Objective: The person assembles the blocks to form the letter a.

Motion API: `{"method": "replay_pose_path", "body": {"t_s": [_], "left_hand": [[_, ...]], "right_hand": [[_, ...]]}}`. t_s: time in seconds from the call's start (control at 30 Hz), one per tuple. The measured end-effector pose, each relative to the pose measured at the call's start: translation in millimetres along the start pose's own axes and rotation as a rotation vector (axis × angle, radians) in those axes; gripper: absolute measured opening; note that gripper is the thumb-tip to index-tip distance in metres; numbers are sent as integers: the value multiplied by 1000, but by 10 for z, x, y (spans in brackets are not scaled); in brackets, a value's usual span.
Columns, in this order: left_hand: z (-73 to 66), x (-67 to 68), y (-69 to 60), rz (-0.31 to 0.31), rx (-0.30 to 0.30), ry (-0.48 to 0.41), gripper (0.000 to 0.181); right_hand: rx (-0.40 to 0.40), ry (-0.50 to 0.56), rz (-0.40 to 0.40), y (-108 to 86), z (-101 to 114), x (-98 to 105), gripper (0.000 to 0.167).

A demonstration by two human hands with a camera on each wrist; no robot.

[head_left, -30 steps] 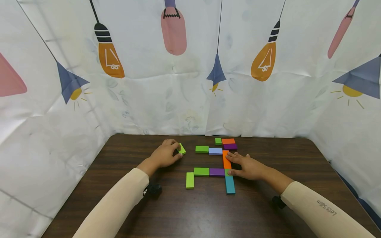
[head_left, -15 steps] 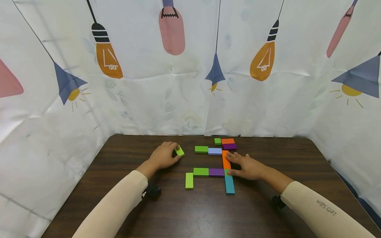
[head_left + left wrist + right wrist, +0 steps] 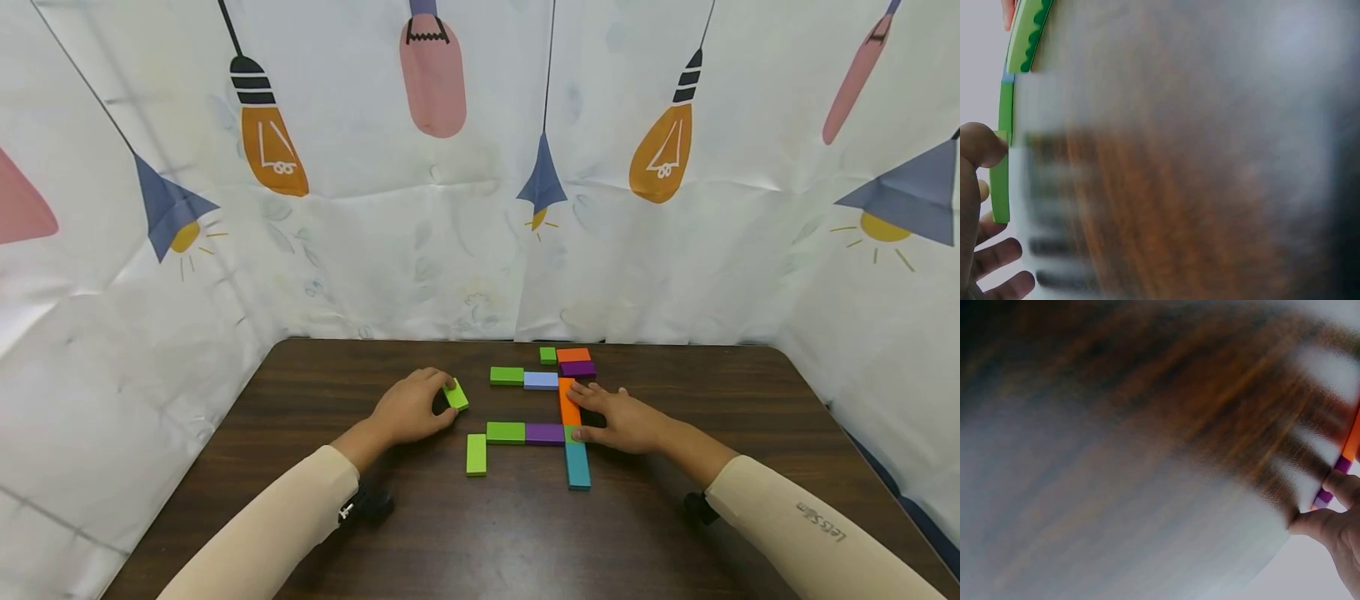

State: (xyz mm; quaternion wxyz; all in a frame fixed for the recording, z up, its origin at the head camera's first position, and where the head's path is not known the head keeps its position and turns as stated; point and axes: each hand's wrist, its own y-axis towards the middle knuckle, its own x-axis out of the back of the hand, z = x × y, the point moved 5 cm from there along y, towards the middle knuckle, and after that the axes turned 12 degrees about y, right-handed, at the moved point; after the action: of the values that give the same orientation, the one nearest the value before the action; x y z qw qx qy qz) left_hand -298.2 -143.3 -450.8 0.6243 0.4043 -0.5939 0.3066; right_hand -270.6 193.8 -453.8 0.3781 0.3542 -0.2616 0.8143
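Note:
My left hand (image 3: 409, 408) pinches a lime green block (image 3: 457, 395) between thumb and fingers at the left of the arrangement. In the left wrist view, the thumb lies against this block (image 3: 1000, 187), and the other fingers are spread. My right hand (image 3: 624, 421) rests on the arrangement's right side with fingers extended. Its fingertips touch an orange block (image 3: 568, 407), and its thumb lies on a small green block (image 3: 570, 433). A teal block (image 3: 577, 467) continues below that. Leftward run a purple block (image 3: 544, 434) and a green block (image 3: 506, 432).
Another lime green block (image 3: 476, 455) lies nearer me, lengthwise. Behind are a green block (image 3: 507, 376) and a light blue block (image 3: 541, 381) in a row. Farther back sit a small green block (image 3: 547, 356), an orange block (image 3: 573, 355) and a purple block (image 3: 578, 368). A printed curtain (image 3: 375, 258) surrounds the table (image 3: 465, 542).
My left hand has drawn the lime green block toward me, closer to the rows. The right hand has stayed in place on the blocks.

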Motion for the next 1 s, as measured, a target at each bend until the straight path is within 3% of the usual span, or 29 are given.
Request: {"method": "replay_pose_path", "body": {"t_s": [0.37,1.0], "left_hand": [[-196,171,-213,-89,-55,-18,45],[-424,256,-505,-123,-89,-68,40]], "right_hand": [[-3,-9,-3,-1,-3,6,81],[0,-4,-9,-4,-24,-3,82]]}}
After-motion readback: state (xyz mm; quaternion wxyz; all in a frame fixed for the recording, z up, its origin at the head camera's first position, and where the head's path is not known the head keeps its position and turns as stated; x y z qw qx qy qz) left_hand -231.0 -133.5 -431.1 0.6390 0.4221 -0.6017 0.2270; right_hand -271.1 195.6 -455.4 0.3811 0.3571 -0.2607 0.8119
